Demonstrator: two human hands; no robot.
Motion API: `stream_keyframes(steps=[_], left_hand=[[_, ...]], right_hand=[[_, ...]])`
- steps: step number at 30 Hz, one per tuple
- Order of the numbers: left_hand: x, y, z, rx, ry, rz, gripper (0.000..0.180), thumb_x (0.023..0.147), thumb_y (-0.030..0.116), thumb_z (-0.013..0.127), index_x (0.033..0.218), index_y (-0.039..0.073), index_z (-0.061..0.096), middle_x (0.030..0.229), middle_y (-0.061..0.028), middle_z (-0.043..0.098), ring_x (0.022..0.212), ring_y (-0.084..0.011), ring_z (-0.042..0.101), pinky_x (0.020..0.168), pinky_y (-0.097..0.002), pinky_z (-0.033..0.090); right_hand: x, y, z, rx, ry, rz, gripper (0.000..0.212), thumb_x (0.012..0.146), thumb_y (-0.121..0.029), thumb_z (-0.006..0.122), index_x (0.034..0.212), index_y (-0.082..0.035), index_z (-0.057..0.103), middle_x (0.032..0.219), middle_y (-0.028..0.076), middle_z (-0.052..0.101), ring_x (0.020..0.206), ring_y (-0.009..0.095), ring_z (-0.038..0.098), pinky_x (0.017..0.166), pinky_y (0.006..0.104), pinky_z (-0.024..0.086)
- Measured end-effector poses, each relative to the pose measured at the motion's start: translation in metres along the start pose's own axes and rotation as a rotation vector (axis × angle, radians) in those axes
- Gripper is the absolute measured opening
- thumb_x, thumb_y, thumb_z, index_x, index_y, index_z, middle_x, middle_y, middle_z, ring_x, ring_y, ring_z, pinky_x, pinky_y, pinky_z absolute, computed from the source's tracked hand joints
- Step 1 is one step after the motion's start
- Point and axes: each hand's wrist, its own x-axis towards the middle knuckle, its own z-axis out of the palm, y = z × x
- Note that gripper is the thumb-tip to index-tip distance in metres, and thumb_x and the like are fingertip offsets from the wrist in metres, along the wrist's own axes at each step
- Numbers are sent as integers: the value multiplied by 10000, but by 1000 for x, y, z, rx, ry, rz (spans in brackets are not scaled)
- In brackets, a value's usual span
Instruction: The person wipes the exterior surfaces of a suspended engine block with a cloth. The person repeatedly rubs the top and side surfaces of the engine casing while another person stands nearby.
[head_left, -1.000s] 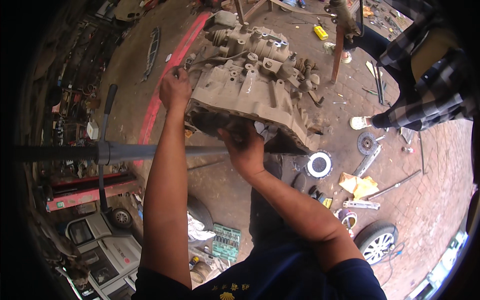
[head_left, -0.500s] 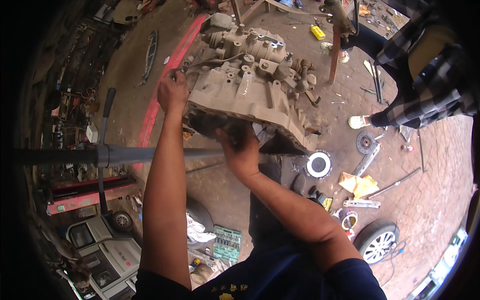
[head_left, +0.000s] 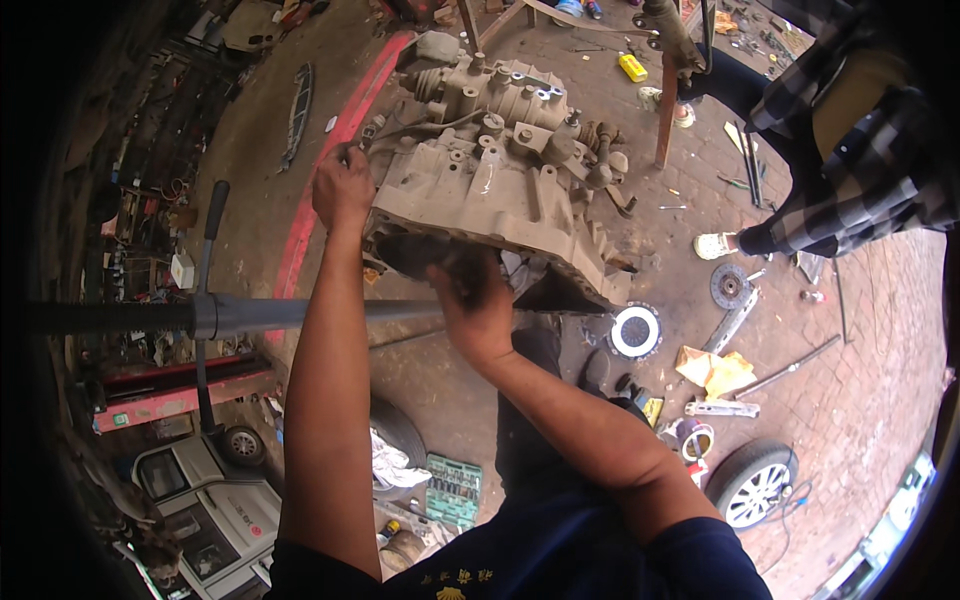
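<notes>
A dusty metal gearbox (head_left: 470, 185) hangs or rests in front of me, its wide bell housing facing me. My left hand (head_left: 343, 190) is at the housing's left edge, fingers curled closed around a small dark part that I cannot make out. Reaching into the shadowed mouth of the housing from below is my right hand (head_left: 475, 315). Its thumb shows, and the other fingers curl around something dark, mostly hidden in shadow. A long grey metal bar (head_left: 270, 314) runs from the left to behind my right hand.
On the floor at right lie a clutch pressure plate (head_left: 635, 331), a clutch disc (head_left: 730, 286), a yellow cloth (head_left: 716, 370) and a wheel (head_left: 755, 484). A green socket set (head_left: 454, 490) lies below. A person in a checked shirt (head_left: 860, 150) stands at upper right.
My right hand has shifted very slightly left and down within the housing mouth. The left hand keeps its hold, and the gearbox looks unchanged.
</notes>
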Motion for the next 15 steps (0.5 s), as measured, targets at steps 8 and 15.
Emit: stream_keyframes(steps=[8, 15], left_hand=[[-1, 3, -2, -15, -10, -38, 391, 938, 375, 505, 1092, 102, 739, 1051, -238, 717, 1018, -466, 662, 869, -543, 515], [0, 0, 0, -9, -17, -37, 398, 936, 374, 503, 1099, 98, 739, 1066, -240, 714, 1024, -466, 660, 875, -540, 516]], right_hand=[[-4, -1, -5, -42, -20, 19, 377, 889, -159, 793, 1135, 9, 561, 897, 154, 735, 817, 304, 752, 695, 381, 562], [-3, -5, -7, -21, -21, 25, 357, 894, -143, 788, 1126, 14, 567, 917, 149, 746, 861, 289, 763, 719, 363, 571]])
